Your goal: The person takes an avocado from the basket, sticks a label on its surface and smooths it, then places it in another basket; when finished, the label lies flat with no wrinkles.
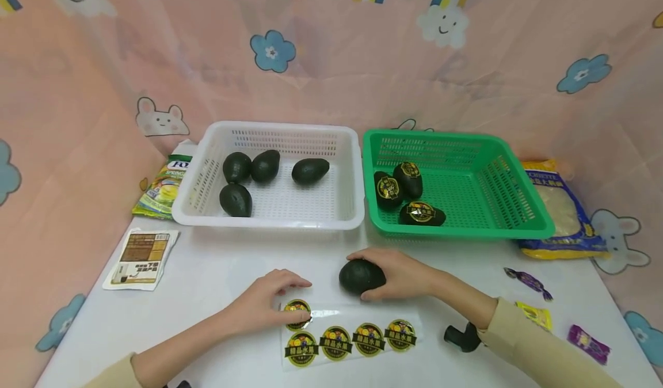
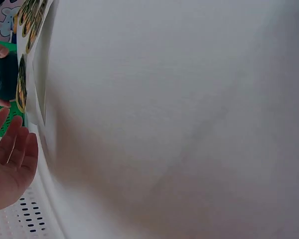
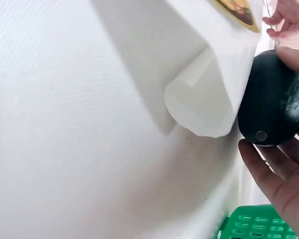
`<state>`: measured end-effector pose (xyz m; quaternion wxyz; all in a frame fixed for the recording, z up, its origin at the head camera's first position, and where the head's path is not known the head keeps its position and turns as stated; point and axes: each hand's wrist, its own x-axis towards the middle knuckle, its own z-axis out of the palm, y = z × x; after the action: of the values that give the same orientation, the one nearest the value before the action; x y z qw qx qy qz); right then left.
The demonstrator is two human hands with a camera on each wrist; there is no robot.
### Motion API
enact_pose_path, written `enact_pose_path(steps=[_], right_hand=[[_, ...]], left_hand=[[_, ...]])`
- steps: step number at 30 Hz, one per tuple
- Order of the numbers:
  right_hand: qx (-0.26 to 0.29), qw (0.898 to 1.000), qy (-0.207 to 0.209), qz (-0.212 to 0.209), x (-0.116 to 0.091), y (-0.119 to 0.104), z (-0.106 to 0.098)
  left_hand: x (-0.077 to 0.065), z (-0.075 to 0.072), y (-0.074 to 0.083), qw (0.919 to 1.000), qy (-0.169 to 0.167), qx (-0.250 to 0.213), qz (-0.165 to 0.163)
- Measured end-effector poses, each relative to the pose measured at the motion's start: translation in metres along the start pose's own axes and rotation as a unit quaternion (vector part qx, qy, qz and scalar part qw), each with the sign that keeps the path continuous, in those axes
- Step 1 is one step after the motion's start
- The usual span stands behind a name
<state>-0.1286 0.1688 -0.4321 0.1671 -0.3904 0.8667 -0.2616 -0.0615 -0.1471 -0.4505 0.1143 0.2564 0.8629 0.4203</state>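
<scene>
My right hand [image 1: 396, 273] grips a dark green avocado [image 1: 361, 277] from its right side, thumb in front and fingers behind. In the right wrist view the avocado [image 3: 271, 99] shows a small round stem scar. At the left end of a clear sheet [image 1: 357, 313] with several round black-and-gold stickers [image 1: 335, 342], my left hand [image 1: 264, 301] holds nothing. Its thumb overlaps the upper-left sticker [image 1: 297, 305]; whether they touch I cannot tell. The left wrist view shows the left hand's fingers [image 2: 27, 149] loosely bent and the sheet's edge lifted.
Several bare avocados [image 1: 236, 200] lie in a white basket [image 1: 269, 223]. Three stickered avocados [image 1: 421, 213] sit in the green basket [image 1: 461, 231] beside it. Bagged goods [image 1: 559, 209], wrapped candies [image 1: 589, 343] and a small black object [image 1: 463, 338] stand right; a white packet [image 1: 141, 259] lies left.
</scene>
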Motion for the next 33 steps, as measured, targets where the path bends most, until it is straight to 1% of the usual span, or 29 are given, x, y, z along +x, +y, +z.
enact_pose_path(steps=[4, 6, 7, 9, 10, 12, 14, 15, 17, 19, 21, 24, 26, 27, 28, 31, 32, 33], right_hand=[[0.014, 1.0, -0.008, 0.014, -0.001, -0.001, -0.001], [0.016, 1.0, -0.006, 0.016, -0.001, -0.001, -0.003], [0.016, 1.0, -0.005, 0.016, -0.001, -0.002, -0.004], [0.013, 1.0, -0.001, 0.013, 0.0, -0.002, -0.005], [0.01, 1.0, 0.003, 0.011, 0.001, -0.002, -0.006], [0.001, 1.0, 0.023, -0.003, 0.002, -0.004, -0.006], [-0.005, 0.998, 0.059, -0.037, 0.003, -0.009, -0.004], [-0.005, 0.995, 0.08, -0.062, 0.004, -0.013, -0.003], [-0.011, 0.986, 0.122, -0.115, 0.005, -0.024, 0.0], [-0.023, 0.976, 0.148, -0.156, 0.005, -0.036, 0.005], [-0.042, 0.973, 0.153, -0.169, 0.006, -0.047, 0.009], [-0.078, 0.972, 0.15, -0.164, 0.006, -0.057, 0.015], [-0.094, 0.97, 0.154, -0.164, 0.006, -0.059, 0.018], [-0.097, 0.968, 0.158, -0.167, 0.006, -0.059, 0.019], [-0.096, 0.967, 0.162, -0.173, 0.006, -0.059, 0.019], [-0.058, 0.968, 0.169, -0.179, 0.003, -0.056, 0.017], [-0.036, 0.97, 0.166, -0.172, 0.002, -0.054, 0.015], [-0.012, 0.973, 0.165, -0.162, 0.0, -0.053, 0.012]], left_hand=[[-0.011, 0.001, 0.001, 0.9971, -0.003, 0.076, 0.003], [-0.014, 0.002, -0.001, 0.9956, -0.009, 0.093, 0.009], [-0.015, 0.003, -0.002, 0.9958, -0.011, 0.09, 0.014], [-0.015, 0.005, -0.005, 0.9974, -0.018, 0.066, 0.024], [-0.014, 0.006, -0.007, 0.9982, -0.022, 0.047, 0.03], [-0.01, 0.007, -0.009, 0.9988, -0.028, 0.009, 0.039], [-0.005, 0.007, -0.009, 0.9982, -0.036, -0.026, 0.041], [-0.002, 0.006, -0.008, 0.9976, -0.038, -0.039, 0.042], [0.004, 0.006, -0.005, 0.9965, -0.038, -0.06, 0.044], [0.009, 0.005, -0.001, 0.9949, -0.035, -0.084, 0.042], [0.012, 0.005, 0.003, 0.9932, -0.03, -0.107, 0.036], [0.014, 0.006, 0.008, 0.9887, -0.026, -0.146, 0.022], [0.014, 0.007, 0.01, 0.9868, -0.025, -0.159, 0.018], [0.014, 0.007, 0.01, 0.9867, -0.028, -0.159, 0.019], [0.014, 0.008, 0.011, 0.9876, -0.032, -0.152, 0.027], [0.012, 0.009, 0.011, 0.993, -0.042, -0.085, 0.07], [0.011, 0.01, 0.011, 0.9938, -0.041, -0.054, 0.088], [0.01, 0.01, 0.011, 0.9943, -0.035, -0.023, 0.098]])
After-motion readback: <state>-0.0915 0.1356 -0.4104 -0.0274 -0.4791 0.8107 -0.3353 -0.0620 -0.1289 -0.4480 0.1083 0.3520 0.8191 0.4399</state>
